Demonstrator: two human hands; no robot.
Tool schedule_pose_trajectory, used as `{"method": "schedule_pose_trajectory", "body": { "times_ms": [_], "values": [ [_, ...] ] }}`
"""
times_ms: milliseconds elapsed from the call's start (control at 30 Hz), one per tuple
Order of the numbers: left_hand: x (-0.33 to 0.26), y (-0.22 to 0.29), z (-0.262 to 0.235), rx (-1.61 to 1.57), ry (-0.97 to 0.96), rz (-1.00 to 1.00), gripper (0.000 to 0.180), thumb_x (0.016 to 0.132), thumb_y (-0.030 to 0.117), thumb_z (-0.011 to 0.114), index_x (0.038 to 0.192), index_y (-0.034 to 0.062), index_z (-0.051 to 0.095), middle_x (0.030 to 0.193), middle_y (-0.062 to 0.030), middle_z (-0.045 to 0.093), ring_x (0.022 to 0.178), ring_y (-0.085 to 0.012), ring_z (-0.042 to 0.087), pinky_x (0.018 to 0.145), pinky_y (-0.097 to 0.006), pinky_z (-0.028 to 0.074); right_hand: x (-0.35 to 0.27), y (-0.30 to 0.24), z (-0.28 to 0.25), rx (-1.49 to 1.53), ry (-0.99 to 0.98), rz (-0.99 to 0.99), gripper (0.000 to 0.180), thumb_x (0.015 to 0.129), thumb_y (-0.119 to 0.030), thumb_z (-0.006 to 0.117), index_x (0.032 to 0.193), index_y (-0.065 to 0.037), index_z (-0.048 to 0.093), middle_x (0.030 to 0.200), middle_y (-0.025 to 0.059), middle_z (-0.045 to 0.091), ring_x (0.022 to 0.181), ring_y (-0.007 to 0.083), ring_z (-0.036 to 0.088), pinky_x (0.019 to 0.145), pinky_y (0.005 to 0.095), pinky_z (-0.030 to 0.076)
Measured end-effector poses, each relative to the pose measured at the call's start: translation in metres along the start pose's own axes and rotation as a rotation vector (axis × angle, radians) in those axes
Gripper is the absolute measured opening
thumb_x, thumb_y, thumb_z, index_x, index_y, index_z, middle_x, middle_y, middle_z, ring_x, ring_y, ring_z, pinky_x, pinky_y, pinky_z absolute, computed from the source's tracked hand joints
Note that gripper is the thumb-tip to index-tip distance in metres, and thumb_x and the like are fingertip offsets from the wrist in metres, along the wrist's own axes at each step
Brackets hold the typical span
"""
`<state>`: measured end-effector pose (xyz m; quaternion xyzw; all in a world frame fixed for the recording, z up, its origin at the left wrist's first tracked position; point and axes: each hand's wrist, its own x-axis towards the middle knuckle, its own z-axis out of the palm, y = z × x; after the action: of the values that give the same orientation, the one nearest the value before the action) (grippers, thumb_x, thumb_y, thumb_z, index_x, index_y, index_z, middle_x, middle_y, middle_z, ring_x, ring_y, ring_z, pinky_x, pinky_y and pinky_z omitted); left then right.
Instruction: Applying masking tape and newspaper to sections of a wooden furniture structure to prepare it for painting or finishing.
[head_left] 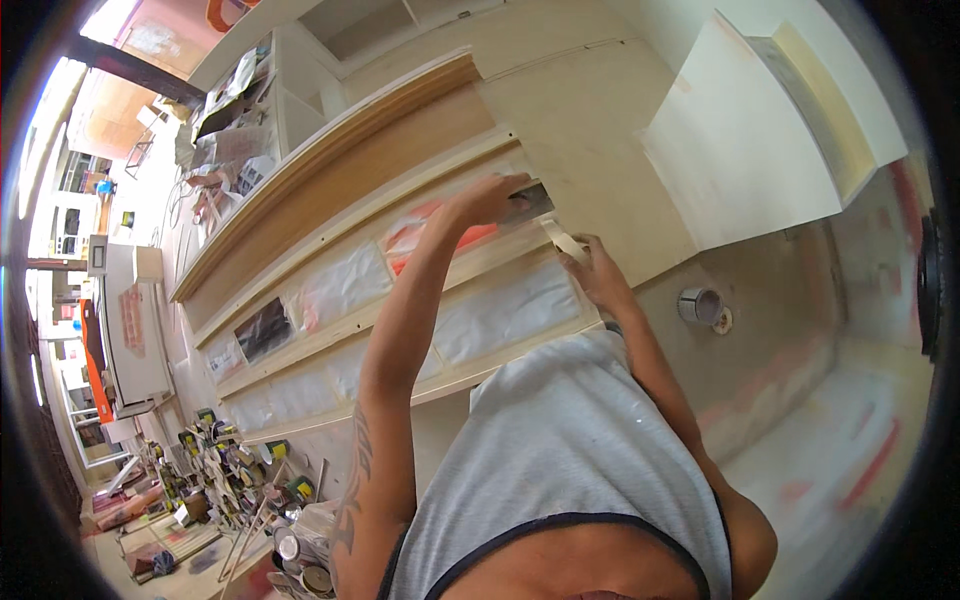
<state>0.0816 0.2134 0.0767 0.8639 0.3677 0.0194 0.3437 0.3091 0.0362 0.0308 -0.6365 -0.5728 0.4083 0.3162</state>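
My left hand is closed around a flat, dark grey blade like a scraper, at the far right end of a long wooden frame. Just nearer, my right hand grips a cream-coloured roll of masking tape, seen partly edge-on. Between the frame's pale rails, the openings are covered with whitish plastic sheet. An orange-red patch shows next to my left forearm, and a dark rectangle shows farther left.
A brown wooden moulding lies along the far side. White panels stand at the right. On the floor to my right is an open can. Many cans and tools crowd the lower left, and crumpled paper and plastic lie at the upper left.
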Motion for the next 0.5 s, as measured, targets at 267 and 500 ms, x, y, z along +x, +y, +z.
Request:
{"method": "schedule_pose_trajectory", "body": {
  "times_ms": [267,500],
  "values": [
    [0.034,-0.018,0.015,-0.012,-0.084,0.007,0.052,0.095,0.028,0.070,0.140,0.0065,0.057,0.123,-0.0241,0.069,0.108,-0.0413,0.067,0.094,-0.048,0.052,0.001,0.004,0.005,0.186,-0.111,0.146,0.062,0.099,-0.060,0.062,0.099,0.001,0.066,0.077,0.0094,0.069,0.074,0.0165,0.067,0.073,0.0338,0.054],
    [0.032,-0.036,0.023,-0.084,-0.031,0.096,0.055,0.094,0.029,0.070,0.143,0.0055,0.056,0.128,-0.0239,0.067,0.113,-0.0408,0.066,0.097,-0.048,0.051,0.004,-0.012,0.003,0.202,-0.163,0.192,0.056,0.099,-0.055,0.064,0.096,0.001,0.065,0.074,0.0067,0.066,0.068,0.0140,0.064,0.069,0.0315,0.053]
  ]
}}
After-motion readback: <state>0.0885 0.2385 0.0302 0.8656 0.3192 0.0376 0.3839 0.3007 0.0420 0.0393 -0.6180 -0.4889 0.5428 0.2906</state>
